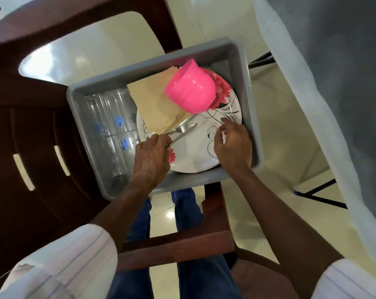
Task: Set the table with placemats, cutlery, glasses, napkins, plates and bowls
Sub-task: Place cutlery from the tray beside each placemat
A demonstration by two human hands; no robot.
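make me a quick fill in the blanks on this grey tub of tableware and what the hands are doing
1. The stacked bowls, tipped over on the flowered plate, are ____ in colour.
2. The left hand grips the cutlery, while the right hand holds ____.
3. The clear glasses lie on the ____ side of the tub, as the picture shows it.

Missing words: pink; nothing; left
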